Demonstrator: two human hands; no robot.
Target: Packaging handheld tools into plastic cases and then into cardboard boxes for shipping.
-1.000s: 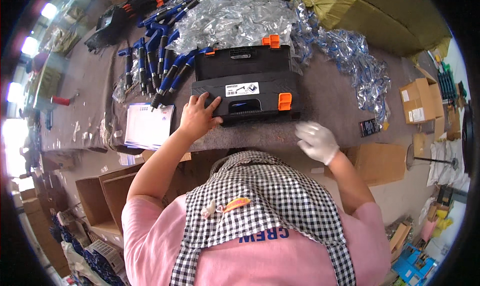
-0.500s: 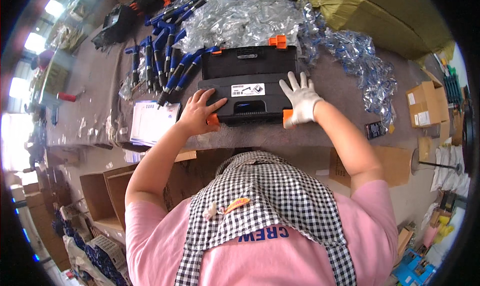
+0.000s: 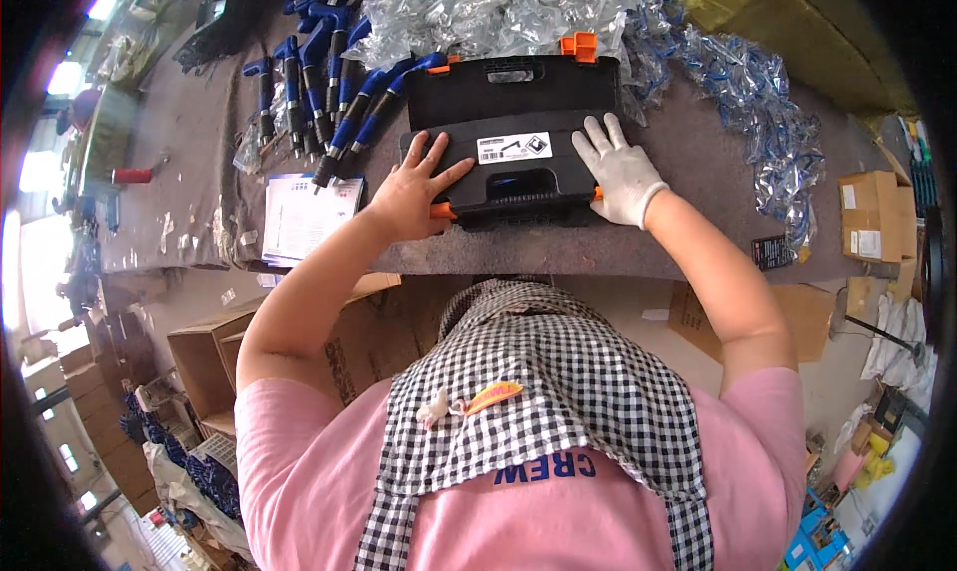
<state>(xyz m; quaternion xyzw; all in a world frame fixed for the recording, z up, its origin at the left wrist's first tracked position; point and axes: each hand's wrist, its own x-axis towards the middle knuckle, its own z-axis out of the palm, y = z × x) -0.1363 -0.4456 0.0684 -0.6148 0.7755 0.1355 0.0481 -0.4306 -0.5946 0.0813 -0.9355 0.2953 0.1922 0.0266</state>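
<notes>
A black plastic tool case (image 3: 546, 184) with orange latches and a white label lies shut at the front of the table. My bare left hand (image 3: 411, 190) rests on its left front corner, fingers spread over the lid and the thumb beside an orange latch (image 3: 443, 211). My right hand (image 3: 624, 177), in a white glove, lies with fingers spread on the right front corner, partly covering the other latch. Right behind stands another black case part (image 3: 538, 97) with orange clips; I cannot tell whether it is a separate case.
Several blue-and-black tools (image 3: 344, 112) lie in a group to the left. A heap of clear plastic bags (image 3: 498, 17) fills the back, with blue-tinted wrapped pieces (image 3: 758, 102) to the right. Printed sheets (image 3: 307, 219) lie left of the case. A cardboard box (image 3: 877, 215) stands far right.
The whole view has shifted a little, so the table sits higher in the picture. Both hands stay at the front corners of the case; my right fingers have drawn closer together.
</notes>
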